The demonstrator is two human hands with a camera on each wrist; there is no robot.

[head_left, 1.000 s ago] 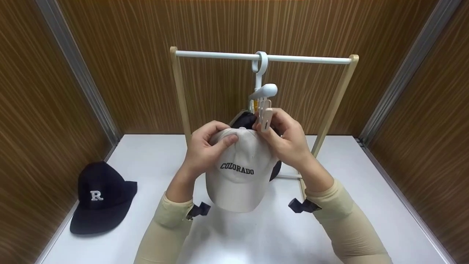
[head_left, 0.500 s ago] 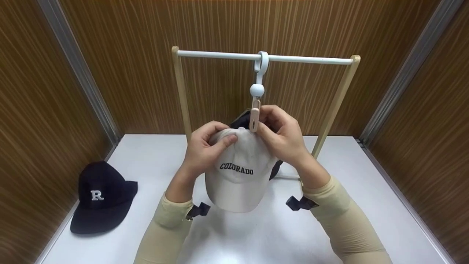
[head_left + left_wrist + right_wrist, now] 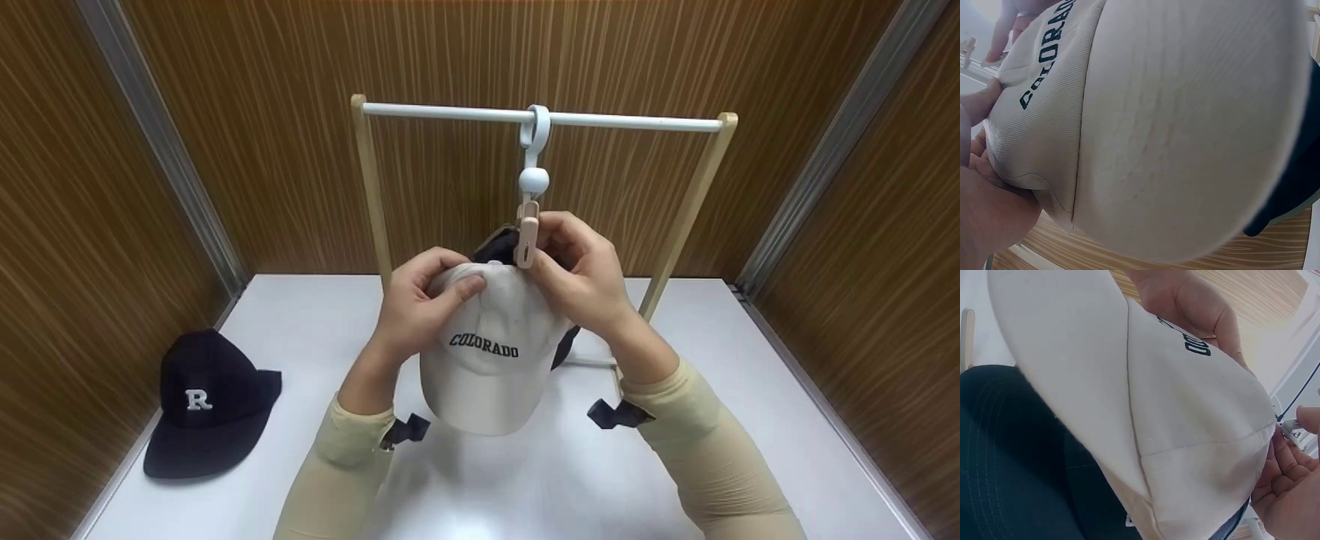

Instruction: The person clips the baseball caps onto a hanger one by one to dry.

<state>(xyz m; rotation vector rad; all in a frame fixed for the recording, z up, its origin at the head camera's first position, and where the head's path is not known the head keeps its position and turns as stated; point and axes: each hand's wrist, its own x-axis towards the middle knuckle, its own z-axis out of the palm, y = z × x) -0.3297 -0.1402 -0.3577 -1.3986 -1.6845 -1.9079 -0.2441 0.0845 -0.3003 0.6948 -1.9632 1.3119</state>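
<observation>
White domed cap (image 3: 491,364), slim clip (image 3: 528,236)

Head view faces forward-down — wrist views, close up, share pale cap (image 3: 1145,129).

Site: a booth-like enclosure, reads as a staged workstation; whether inside a lab or a shop cannot be told. Evidence: wood-grain panels (image 3: 300,165) on three sides, metal strips (image 3: 163,142) along the corners, white desk (image 3: 720,337) between them, small rack (image 3: 450,113) standing on it, black devices (image 3: 616,415) at both sleeve cuffs.
</observation>
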